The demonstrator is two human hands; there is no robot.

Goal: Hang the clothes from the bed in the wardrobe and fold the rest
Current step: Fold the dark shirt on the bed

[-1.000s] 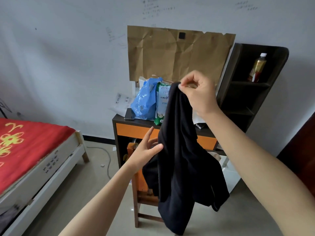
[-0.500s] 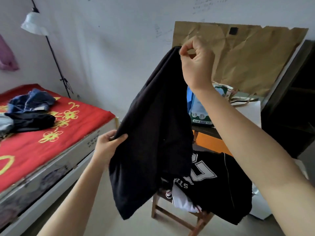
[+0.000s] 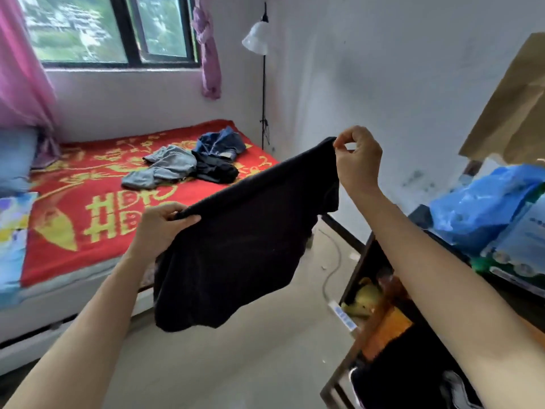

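A black garment (image 3: 236, 249) hangs spread in the air in front of me, above the floor. My left hand (image 3: 162, 225) grips its lower left corner. My right hand (image 3: 358, 160) pinches the upper right corner, held higher. On the bed (image 3: 88, 219), covered in a red blanket with yellow patterns, lies a small pile: a grey garment (image 3: 165, 168), a blue denim piece (image 3: 221, 143) and a dark one (image 3: 216, 172). No wardrobe is in view.
A dark desk (image 3: 383, 278) at right carries a blue plastic bag (image 3: 477, 208) and packages. A wooden chair (image 3: 380, 335) with dark clothing stands below it. A floor lamp (image 3: 261, 39) is in the corner, and a cable (image 3: 333, 267) lies on the floor.
My view has swung left from the desk toward the bed and window. My left hand took hold of the garment's edge and spread it wide; my right hand came down a little.
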